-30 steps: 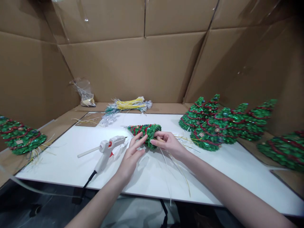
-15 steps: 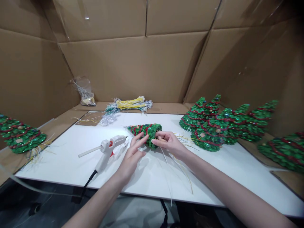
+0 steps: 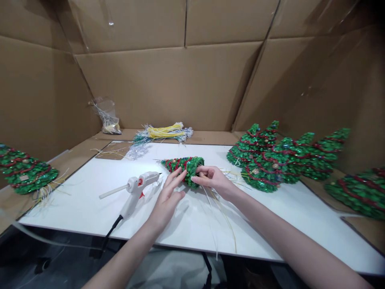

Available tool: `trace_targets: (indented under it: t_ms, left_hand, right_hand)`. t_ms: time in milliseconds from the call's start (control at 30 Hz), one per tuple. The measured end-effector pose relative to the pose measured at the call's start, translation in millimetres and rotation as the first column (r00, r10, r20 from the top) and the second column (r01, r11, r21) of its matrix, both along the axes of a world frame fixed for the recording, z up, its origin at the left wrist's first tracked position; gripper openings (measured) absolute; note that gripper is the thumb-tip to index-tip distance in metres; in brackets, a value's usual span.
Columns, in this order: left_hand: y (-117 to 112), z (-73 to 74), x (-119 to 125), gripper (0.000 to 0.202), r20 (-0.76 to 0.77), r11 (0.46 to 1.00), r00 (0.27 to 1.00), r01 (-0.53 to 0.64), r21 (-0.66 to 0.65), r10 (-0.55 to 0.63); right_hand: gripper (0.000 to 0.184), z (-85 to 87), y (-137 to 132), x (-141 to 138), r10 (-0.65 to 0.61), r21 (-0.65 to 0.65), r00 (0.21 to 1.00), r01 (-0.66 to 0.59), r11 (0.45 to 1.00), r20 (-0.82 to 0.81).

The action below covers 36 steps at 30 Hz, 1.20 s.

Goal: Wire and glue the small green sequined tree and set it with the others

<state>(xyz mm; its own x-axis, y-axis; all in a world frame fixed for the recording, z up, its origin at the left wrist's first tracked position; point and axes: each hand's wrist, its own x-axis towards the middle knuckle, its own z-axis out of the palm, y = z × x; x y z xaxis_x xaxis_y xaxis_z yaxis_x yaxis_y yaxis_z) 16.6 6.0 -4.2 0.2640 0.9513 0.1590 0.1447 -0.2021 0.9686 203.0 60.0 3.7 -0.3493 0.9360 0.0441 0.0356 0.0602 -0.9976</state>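
Observation:
A small green tinsel tree with a red garland (image 3: 183,165) lies on its side on the white board (image 3: 90,180), tip pointing left. My left hand (image 3: 167,196) rests its fingertips on the tree's near side, fingers stretched out. My right hand (image 3: 212,179) is closed at the tree's wide base, pinching thin yellowish wires (image 3: 222,216) that trail from it toward the board's front edge. A white hot glue gun (image 3: 136,190) lies just left of my left hand, nozzle toward the tree.
Several finished green trees (image 3: 270,160) lie piled at the right, another tree (image 3: 25,172) at the far left. Bundles of yellow, silver and green wires (image 3: 162,132) and a clear bag (image 3: 106,116) lie at the back. Cardboard walls enclose the board.
The trailing wires have swung slightly to the left under my right hand. Both hands stay on the tree in nearly the same places.

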Motion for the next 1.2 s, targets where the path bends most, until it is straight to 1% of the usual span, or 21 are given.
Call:
trace_targets:
  t_ms: [133,267,333,500,733,933,1200]
  left_hand:
    - [-1.3,-1.3,0.5,0.053,-0.159,0.992,0.987,0.000,0.123,0.020]
    - [-2.4,-2.6,1.2,0.052,-0.223,0.987,0.974,-0.007,0.158,0.043]
    - [-2.5,-2.6,1.1,0.051,-0.219,0.989,0.975,0.001,0.151,0.032]
    - [-1.4,-1.3,-0.2,0.053,-0.144,0.995,0.989,0.045,0.089,-0.032]
    - [0.2,1.1,-2.5,0.056,-0.117,0.996,0.991,0.074,0.050,-0.068]
    - [-0.8,1.0,-1.7,0.055,-0.097,0.997,0.994,0.063,0.042,-0.058]
    - [-1.8,1.0,-0.6,0.052,-0.080,0.998,0.996,0.042,0.037,-0.039]
  right_hand:
    - [0.042,-0.1,-0.9,-0.6,-0.014,-0.015,1.000,0.014,1.000,-0.023]
    - [0.044,-1.7,-0.8,-1.4,-0.025,-0.024,0.999,0.024,0.999,-0.038]
    - [0.043,-3.8,0.0,-1.7,-0.032,-0.016,0.999,0.031,0.999,-0.043]
    - [0.041,-8.7,2.8,-1.3,-0.031,-0.003,0.997,0.031,1.000,-0.064]
    - [0.045,-7.7,1.7,-2.2,-0.044,-0.008,0.997,0.044,0.999,-0.071]
    - [0.046,-7.8,2.7,-2.5,-0.040,0.013,0.998,0.041,0.999,-0.042]
    - [0.049,-7.8,6.0,-0.1,-0.050,-0.023,0.999,0.050,0.998,-0.006]
